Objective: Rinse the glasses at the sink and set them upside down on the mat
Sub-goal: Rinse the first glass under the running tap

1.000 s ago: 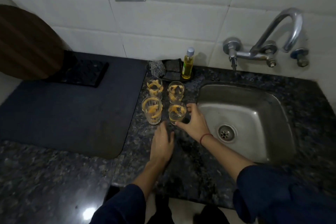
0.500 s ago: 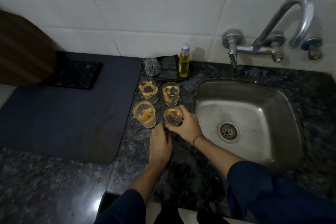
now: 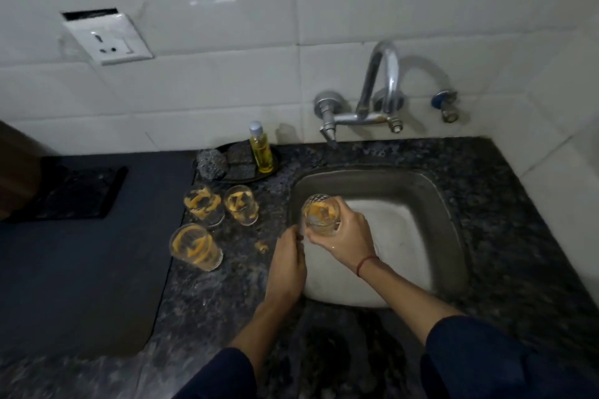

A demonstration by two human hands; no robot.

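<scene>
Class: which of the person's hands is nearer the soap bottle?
Right. The right hand, holding a glass over the sink, is closer to the soap bottle; the left hand is lower.

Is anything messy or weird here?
Yes. A small orange blob lies spilled on the counter beside the left hand. The wall socket also looks crooked, with a dark gap above it. The glasses are just dirty, with orange smears inside.

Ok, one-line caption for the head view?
Right hand holds a glass over the sink; three glasses wait.
</scene>
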